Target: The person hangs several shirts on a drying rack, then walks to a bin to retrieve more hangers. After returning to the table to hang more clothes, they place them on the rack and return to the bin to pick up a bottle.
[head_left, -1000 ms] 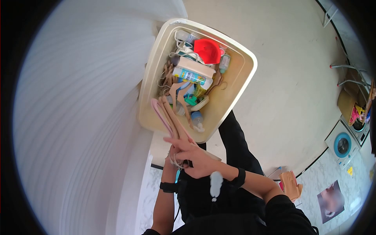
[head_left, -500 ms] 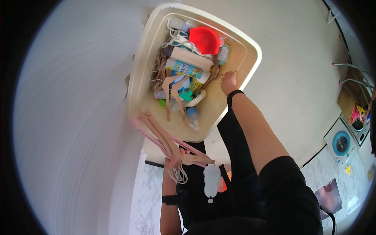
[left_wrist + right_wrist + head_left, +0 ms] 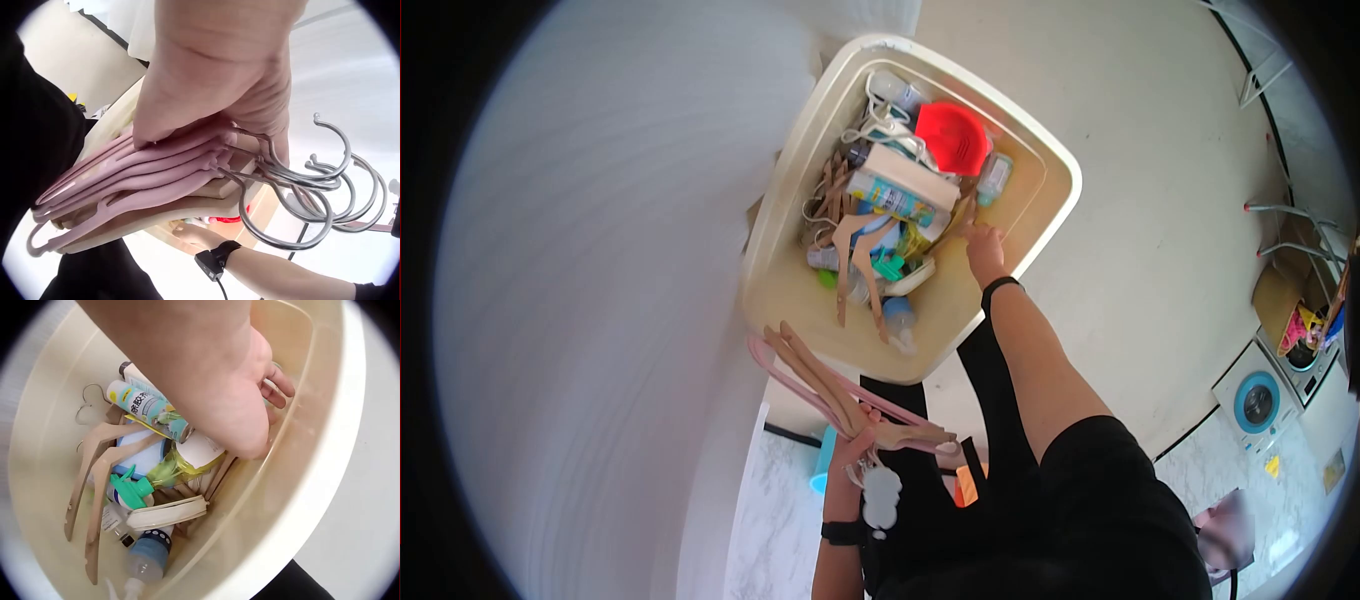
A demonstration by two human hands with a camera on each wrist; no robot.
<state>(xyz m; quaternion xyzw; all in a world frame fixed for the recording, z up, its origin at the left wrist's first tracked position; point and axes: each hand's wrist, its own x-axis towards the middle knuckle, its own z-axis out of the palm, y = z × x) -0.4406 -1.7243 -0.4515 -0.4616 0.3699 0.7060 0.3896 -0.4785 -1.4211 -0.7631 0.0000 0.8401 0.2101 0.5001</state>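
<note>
My left hand (image 3: pixel 219 75) grips a bundle of pink hangers (image 3: pixel 150 165) and wooden hangers (image 3: pixel 813 372), their metal hooks (image 3: pixel 312 200) sticking out past the hand. In the head view the bundle is beside the near end of a cream bin (image 3: pixel 1060 160). Inside that bin, my right hand (image 3: pixel 987 252) is down by the right wall, at the hook end of a brown wooden hanger (image 3: pixel 220 478). In the right wrist view several fingers (image 3: pixel 279 381) show bent, but the palm and forearm cover the thumb side; I cannot tell whether it grips the hanger.
The bin also holds a red scoop-like piece (image 3: pixel 953 138), a blue-labelled can (image 3: pixel 890 200), two light wooden hangers (image 3: pixel 100 481), a green spray head (image 3: pixel 131 487) and several bottles. A white wall (image 3: pixel 600 300) runs along the left. A washing machine (image 3: pixel 1250 400) stands far right.
My right hand has left the hanger bundle and reached into the bin's right side. The left hand keeps the bundle, now turned more sideways and lower, outside the bin.
</note>
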